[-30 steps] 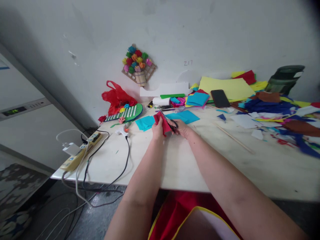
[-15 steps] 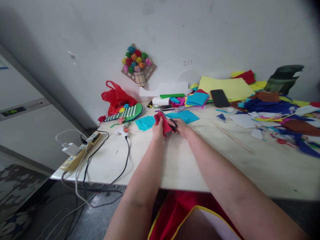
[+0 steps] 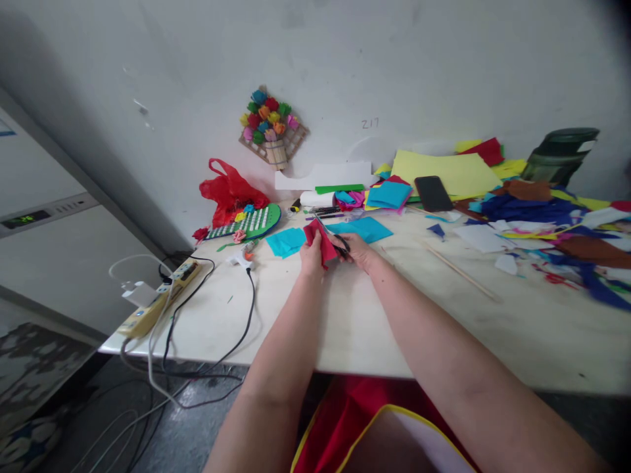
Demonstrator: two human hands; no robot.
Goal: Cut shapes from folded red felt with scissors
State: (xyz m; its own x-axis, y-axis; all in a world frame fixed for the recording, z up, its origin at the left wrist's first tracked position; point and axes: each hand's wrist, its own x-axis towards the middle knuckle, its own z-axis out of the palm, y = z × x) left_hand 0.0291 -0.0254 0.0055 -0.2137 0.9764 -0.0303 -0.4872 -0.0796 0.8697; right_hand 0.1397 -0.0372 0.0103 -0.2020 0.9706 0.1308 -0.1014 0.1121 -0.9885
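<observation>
Head view: both my hands are together over the table (image 3: pixel 374 335), near its middle, with my forearms reaching in from the near edge. My left hand (image 3: pixel 311 257) is closed in a pinch, thumb on top, on the red piece (image 3: pixel 327 249); I cannot tell whether that is paper or cloth. It lies between my two hands, tilted. My right hand (image 3: pixel 355 252) is curled around the black handles of the scissors (image 3: pixel 342 247), the fingers partly hidden. The blades point away from me and a little to the left, along the upper right side of the red piece; how far apart they stand is too small to tell.

Just beyond my hands lie two blue sheets, the left sheet (image 3: pixel 284 244) beside my left hand and the right sheet (image 3: pixel 367 230) past my right. Farther left is the glue gun (image 3: pixel 241 257), its black cord trailing toward me, and behind it a pink rose (image 3: pixel 239 236) by the green board (image 3: pixel 269 221). A red bag (image 3: pixel 231 197) sits behind the board. The power strip (image 3: pixel 148 316) runs along the table's left end, a white plug in it.

On my right, a thin stick (image 3: pixel 461 270) lies slantwise, well apart from my hand. Beyond it the phone (image 3: pixel 434 194) rests on a yellow sheet (image 3: pixel 453 172), with coloured scraps (image 3: pixel 532 209) heaped to the right and a dark bottle (image 3: pixel 557 161) behind them.
</observation>
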